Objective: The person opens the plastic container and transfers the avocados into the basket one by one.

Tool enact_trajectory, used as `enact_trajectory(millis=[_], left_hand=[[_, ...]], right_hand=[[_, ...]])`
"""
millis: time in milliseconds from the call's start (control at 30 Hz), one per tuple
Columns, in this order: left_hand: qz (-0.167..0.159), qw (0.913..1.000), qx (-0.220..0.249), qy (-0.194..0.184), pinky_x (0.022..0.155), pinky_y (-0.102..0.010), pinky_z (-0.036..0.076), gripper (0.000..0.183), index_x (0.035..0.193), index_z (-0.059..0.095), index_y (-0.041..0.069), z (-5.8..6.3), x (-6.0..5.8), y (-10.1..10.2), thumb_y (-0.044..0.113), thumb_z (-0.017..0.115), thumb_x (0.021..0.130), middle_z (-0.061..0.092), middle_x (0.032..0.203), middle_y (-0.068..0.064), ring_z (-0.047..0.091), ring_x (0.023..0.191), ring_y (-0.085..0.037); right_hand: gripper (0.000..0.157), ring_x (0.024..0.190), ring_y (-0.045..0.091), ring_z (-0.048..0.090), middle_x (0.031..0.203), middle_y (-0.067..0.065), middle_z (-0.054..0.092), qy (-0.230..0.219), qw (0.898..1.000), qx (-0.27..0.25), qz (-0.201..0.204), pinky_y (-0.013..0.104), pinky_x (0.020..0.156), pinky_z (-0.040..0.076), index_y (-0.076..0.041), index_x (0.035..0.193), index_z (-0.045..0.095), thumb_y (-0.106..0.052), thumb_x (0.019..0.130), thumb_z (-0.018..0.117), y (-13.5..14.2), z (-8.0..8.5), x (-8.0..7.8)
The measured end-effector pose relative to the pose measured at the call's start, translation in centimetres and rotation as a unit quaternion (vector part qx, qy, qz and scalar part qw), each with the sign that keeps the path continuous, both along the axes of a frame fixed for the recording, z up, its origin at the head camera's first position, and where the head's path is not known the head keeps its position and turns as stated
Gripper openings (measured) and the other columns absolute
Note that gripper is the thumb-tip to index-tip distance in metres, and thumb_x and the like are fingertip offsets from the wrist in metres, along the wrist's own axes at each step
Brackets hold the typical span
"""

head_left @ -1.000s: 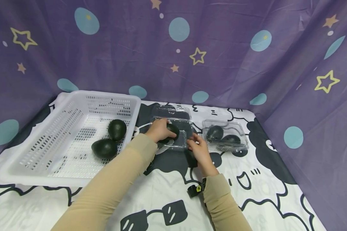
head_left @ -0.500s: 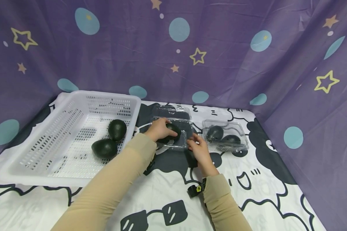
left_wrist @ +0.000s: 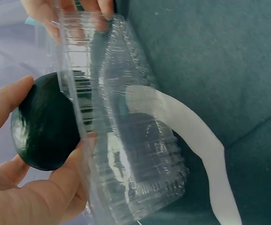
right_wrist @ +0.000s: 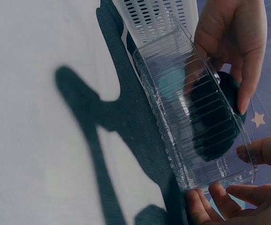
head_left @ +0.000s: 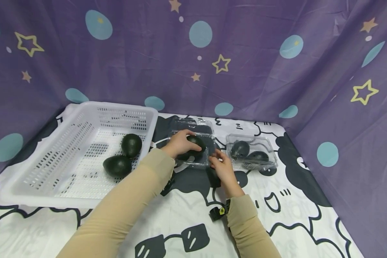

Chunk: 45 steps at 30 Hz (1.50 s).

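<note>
In the head view my left hand (head_left: 180,144) grips a dark green avocado (head_left: 198,142) over a clear plastic clamshell box (head_left: 193,126) whose lid lies back. The left wrist view has the avocado (left_wrist: 44,129) between thumb and fingers, partly below the box's rim. My right hand (head_left: 223,167) holds the right end of the box; in the right wrist view its thumb (right_wrist: 264,150) is at the rim and its fingers curl against the outer wall (right_wrist: 173,101). Part of the avocado is hidden behind my left hand.
A white perforated basket (head_left: 152,123) stands at the left, with two avocados (head_left: 131,145) (head_left: 117,166) inside. Right of my right hand sits a closed clear box (head_left: 267,141) containing two dark avocados (head_left: 240,148). A purple curtain (head_left: 167,46) hangs behind the table.
My left hand has shifted the avocado slightly to the right across the box, and more of it shows. My right hand has kept its place on the box's end.
</note>
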<state>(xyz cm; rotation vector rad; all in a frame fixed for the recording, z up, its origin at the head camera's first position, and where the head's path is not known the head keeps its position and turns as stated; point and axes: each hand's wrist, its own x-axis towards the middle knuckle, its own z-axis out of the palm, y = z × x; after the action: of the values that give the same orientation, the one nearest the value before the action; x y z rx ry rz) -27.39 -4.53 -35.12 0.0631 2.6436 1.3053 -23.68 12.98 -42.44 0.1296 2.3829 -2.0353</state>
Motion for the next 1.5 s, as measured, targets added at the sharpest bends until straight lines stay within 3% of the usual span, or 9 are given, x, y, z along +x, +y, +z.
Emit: enact_trajectory(millis=[233, 400, 567, 733, 967, 1200, 1500], left_hand=[[0.008, 0.9982, 0.06, 0.0, 0.097, -0.045, 0.052, 0.069, 0.142, 0.052, 0.013, 0.6, 0.0, 0.2, 0.022, 0.082, 0.08, 0.054, 0.138, -0.016, 0.055, 0.121, -0.034], [0.008, 0.9961, 0.088, -0.005, 0.094, -0.046, 0.054, 0.069, 0.142, 0.051, 0.014, 1.3, 0.2, 0.0, 0.02, 0.081, 0.081, 0.053, 0.138, -0.016, 0.058, 0.118, -0.035], [-0.002, 0.9962, 0.087, 0.005, 0.101, -0.05, 0.049, 0.068, 0.144, 0.05, 0.014, 2.0, 0.3, -0.6, 0.021, 0.08, 0.083, 0.046, 0.147, -0.014, 0.051, 0.126, -0.034], [-0.002, 0.9951, 0.099, 0.006, 0.105, -0.05, 0.046, 0.069, 0.144, 0.049, 0.014, 2.8, 0.4, -1.3, 0.023, 0.08, 0.083, 0.04, 0.151, -0.014, 0.048, 0.13, -0.034], [0.002, 0.9904, 0.138, -0.009, 0.094, -0.045, 0.054, 0.072, 0.148, 0.044, 0.014, 4.1, 0.6, -2.5, 0.02, 0.078, 0.085, 0.047, 0.143, -0.017, 0.056, 0.12, -0.034], [0.008, 0.9867, 0.162, -0.008, 0.098, -0.046, 0.054, 0.073, 0.15, 0.04, 0.011, 5.7, 1.2, -4.2, 0.018, 0.076, 0.087, 0.046, 0.143, -0.018, 0.056, 0.123, -0.034], [0.03, 0.9861, 0.164, -0.003, 0.104, -0.045, 0.051, 0.076, 0.152, 0.036, 0.012, 7.4, 1.6, -6.9, 0.02, 0.076, 0.088, 0.042, 0.147, -0.019, 0.049, 0.131, -0.033]], right_hand=[[0.055, 0.105, 0.023, 0.059, 0.131, 0.026, 0.054, 0.002, 1.0, -0.003, -0.002, 0.028, 0.087, 0.055, 0.008, 0.145, 0.042, -0.007, 0.094, 0.057, 0.0, 0.1, -0.1], [0.055, 0.111, 0.029, 0.059, 0.133, 0.027, 0.053, -0.002, 1.0, 0.0, 0.003, 0.036, 0.094, 0.055, 0.007, 0.146, 0.041, -0.008, 0.095, 0.056, 0.1, 0.0, 0.0], [0.055, 0.113, 0.031, 0.058, 0.134, 0.027, 0.053, -0.001, 1.0, -0.003, 0.001, 0.042, 0.098, 0.054, 0.007, 0.146, 0.041, -0.008, 0.095, 0.056, 0.1, 0.0, -0.1], [0.054, 0.109, 0.028, 0.059, 0.133, 0.028, 0.053, 0.001, 1.0, -0.002, -0.005, 0.039, 0.095, 0.055, 0.008, 0.145, 0.042, -0.007, 0.095, 0.056, 0.0, 0.1, 0.0], [0.055, 0.108, 0.027, 0.06, 0.132, 0.028, 0.054, 0.004, 1.0, -0.002, -0.006, 0.035, 0.093, 0.056, 0.009, 0.144, 0.043, -0.007, 0.094, 0.057, -0.1, 0.1, 0.1], [0.055, 0.097, 0.019, 0.061, 0.132, 0.029, 0.054, 0.009, 1.0, 0.001, -0.005, 0.021, 0.08, 0.054, 0.01, 0.144, 0.043, -0.007, 0.094, 0.058, -0.1, -0.1, 0.0], [0.056, 0.099, 0.018, 0.061, 0.134, 0.03, 0.053, 0.006, 1.0, -0.002, -0.003, 0.021, 0.081, 0.054, 0.01, 0.145, 0.041, -0.009, 0.094, 0.057, 0.1, -0.2, 0.0]])
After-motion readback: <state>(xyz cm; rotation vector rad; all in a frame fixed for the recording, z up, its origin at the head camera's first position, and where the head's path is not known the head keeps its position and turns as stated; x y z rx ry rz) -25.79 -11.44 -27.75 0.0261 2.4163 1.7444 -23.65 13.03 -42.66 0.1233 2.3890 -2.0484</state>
